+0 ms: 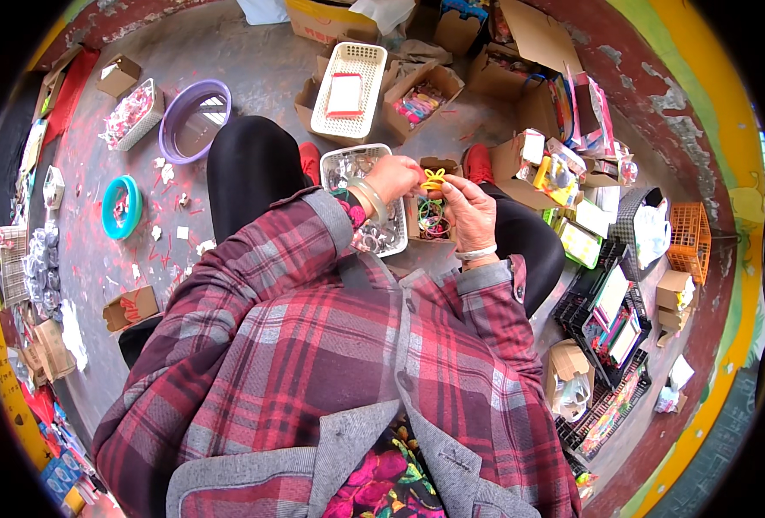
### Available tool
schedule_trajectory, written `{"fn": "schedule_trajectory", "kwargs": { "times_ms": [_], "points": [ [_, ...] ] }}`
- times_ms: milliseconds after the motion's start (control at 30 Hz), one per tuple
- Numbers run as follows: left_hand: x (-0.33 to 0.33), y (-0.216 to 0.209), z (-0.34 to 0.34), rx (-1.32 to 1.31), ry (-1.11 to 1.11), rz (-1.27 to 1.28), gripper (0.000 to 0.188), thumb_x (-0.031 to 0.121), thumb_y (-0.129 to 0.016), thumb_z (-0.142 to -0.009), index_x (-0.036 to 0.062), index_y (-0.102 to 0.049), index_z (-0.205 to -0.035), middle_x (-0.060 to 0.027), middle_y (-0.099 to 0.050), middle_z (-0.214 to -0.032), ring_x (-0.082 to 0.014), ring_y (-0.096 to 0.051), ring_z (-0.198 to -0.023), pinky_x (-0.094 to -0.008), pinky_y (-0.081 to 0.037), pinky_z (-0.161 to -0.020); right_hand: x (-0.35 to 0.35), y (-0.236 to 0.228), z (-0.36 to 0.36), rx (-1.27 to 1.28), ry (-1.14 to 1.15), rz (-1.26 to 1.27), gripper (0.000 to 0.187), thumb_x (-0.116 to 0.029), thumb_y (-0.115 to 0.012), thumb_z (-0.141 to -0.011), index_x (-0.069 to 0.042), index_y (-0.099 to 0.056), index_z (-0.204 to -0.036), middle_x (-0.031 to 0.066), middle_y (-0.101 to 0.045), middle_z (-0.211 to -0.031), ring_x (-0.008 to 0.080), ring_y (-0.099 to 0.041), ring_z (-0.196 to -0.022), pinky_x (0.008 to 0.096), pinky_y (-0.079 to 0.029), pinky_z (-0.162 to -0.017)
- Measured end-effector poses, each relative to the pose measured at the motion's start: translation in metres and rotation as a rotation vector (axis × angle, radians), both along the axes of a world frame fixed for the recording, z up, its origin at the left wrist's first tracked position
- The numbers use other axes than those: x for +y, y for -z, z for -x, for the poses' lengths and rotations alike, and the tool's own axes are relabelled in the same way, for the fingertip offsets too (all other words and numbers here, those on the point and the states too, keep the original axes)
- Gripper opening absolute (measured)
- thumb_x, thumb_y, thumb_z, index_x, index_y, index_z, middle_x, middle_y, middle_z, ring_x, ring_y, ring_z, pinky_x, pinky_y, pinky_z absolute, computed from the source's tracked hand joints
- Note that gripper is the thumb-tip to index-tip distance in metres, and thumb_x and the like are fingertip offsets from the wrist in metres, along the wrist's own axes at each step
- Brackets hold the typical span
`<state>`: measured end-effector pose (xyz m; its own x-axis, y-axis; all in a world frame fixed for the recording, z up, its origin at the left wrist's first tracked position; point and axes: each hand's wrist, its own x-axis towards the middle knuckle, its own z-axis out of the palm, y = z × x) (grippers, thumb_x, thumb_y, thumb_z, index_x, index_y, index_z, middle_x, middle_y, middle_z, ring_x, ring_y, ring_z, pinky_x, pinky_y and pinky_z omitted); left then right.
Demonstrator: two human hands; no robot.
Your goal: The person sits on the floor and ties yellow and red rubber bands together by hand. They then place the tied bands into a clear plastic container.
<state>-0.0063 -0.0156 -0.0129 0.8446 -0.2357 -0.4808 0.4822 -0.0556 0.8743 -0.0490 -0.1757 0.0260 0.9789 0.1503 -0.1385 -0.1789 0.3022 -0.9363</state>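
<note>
A bright yellow looped cord (434, 180) is between my two hands, above the floor and in front of my knees. My left hand (389, 180) is closed, its fingertips pinching at the cord's left side; a bit of red shows there, too small to make out. From the right, my right hand (472, 211) grips the cord between thumb and fingers. Below the hands stands a white plastic basket (394, 243) of small pieces in clear wrapping, partly covered by my left hand. Beside it, a small cardboard box holds coloured looped cords (435, 220).
Ahead, a cream basket (320, 114) with a red-edged card stands beside a carton of colourful bundles (418, 104). A purple basin (167, 129) and a turquoise tub (108, 207) sit to the left. Black crates (582, 311) and an orange crate (689, 242) line the right side.
</note>
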Motion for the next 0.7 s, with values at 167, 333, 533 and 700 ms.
{"fn": "schedule_trajectory", "kwargs": {
  "times_ms": [167, 333, 533, 700],
  "points": [
    [-0.003, 0.003, 0.003, 0.069, 0.086, 0.09, 0.018, 0.014, -0.061, -0.08, 0.0047, -0.061, -0.096, -0.0013, -0.061, -0.086, -0.0105, -0.059, -0.074, -0.0239, -0.048, -0.07, 0.004, 0.01, -0.003, -0.087, 0.076, 0.073, 0.015, -0.006, -0.058, -0.083, 0.001, -0.061, -0.097, 0.0038, -0.064, -0.079, 0.0017, -0.049, -0.059, 0.0157, -0.039, -0.052],
    [-0.004, -0.01, 0.007, 0.033, 0.135, 0.157, 0.021, 0.014, -0.062, -0.08, 0.0042, -0.06, -0.099, -0.002, -0.061, -0.089, -0.0095, -0.058, -0.077, -0.0243, -0.048, -0.07, -0.003, 0.024, -0.005, -0.211, 0.087, 0.296, 0.012, -0.005, -0.059, -0.082, 0.002, -0.063, -0.091, 0.0022, -0.063, -0.08, 0.006, -0.056, -0.072, 0.0201, -0.045, -0.062],
    [-0.003, -0.008, 0.006, 0.078, 0.13, 0.202, 0.022, 0.01, -0.057, -0.082, 0.0028, -0.057, -0.103, -0.003, -0.06, -0.091, -0.01, -0.058, -0.08, -0.0239, -0.049, -0.07, -0.006, 0.018, -0.005, -0.425, 0.089, 0.748, 0.013, -0.008, -0.063, -0.075, -0.004, -0.065, -0.088, 0.0085, -0.062, -0.075, 0.0173, -0.06, -0.067, 0.0248, -0.046, -0.061],
    [-0.002, -0.018, 0.007, 0.098, 0.12, 0.145, 0.023, 0.008, -0.054, -0.082, 0.0016, -0.056, -0.104, -0.0052, -0.061, -0.091, -0.0117, -0.058, -0.081, -0.0258, -0.049, -0.072, -0.01, 0.007, -0.002, -0.538, -0.016, 1.056, 0.011, -0.011, -0.061, -0.074, -0.008, -0.066, -0.084, 0.0101, -0.06, -0.076, 0.0269, -0.06, -0.068, 0.0316, -0.048, -0.061]
  ]
}}
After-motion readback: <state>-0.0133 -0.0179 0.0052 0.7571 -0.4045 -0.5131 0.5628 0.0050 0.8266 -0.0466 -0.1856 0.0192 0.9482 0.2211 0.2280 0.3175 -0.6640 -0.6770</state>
